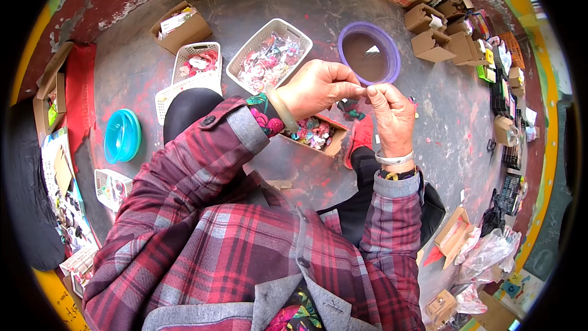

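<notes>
My left hand (315, 89) is closed in a pinch, with a pale bangle at its wrist. Facing it, my right hand (392, 116) is pinched as well and wears a silver-coloured bracelet. The fingertips of both almost meet; whatever is between them is too small to make out. Below them, a cardboard box (334, 143) holds many small multicoloured pieces, partly hidden by my left forearm. Beyond my left hand stands a white plastic basket (236, 64) full of small pale and pink pieces. A purple-rimmed basin (395, 55) is just past my fingertips.
Smaller white baskets (164, 99), one holding red and pink pieces, and an open carton (196, 30) stand at the left. Farther left are teal basins (122, 136). Cardboard boxes (432, 46), black crates (509, 191) and plastic bags (490, 254) line the right wall.
</notes>
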Action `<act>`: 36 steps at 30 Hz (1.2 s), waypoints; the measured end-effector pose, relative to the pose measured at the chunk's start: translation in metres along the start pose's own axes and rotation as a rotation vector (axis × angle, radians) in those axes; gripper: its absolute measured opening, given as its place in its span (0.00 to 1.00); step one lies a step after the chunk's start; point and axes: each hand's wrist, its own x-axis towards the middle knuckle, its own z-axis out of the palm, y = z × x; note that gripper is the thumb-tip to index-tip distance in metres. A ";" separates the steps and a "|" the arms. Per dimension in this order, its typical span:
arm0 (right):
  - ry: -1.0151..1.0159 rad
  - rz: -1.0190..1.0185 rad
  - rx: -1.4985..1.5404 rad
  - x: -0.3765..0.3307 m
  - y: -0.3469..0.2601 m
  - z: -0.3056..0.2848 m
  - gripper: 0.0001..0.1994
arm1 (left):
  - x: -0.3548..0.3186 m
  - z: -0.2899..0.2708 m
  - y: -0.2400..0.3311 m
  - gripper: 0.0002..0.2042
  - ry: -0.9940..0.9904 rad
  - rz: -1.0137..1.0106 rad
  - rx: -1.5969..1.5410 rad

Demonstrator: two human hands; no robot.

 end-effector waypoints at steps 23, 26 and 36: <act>0.421 0.188 0.316 0.001 0.000 -0.044 0.12 | 0.003 -0.082 0.015 0.07 0.559 0.035 0.241; 0.376 0.200 0.318 -0.003 -0.011 -0.038 0.12 | 0.000 -0.117 0.017 0.09 0.718 -0.019 0.442; 0.297 0.208 0.305 0.000 -0.020 -0.026 0.12 | 0.040 -0.186 0.012 0.07 0.550 -0.314 0.648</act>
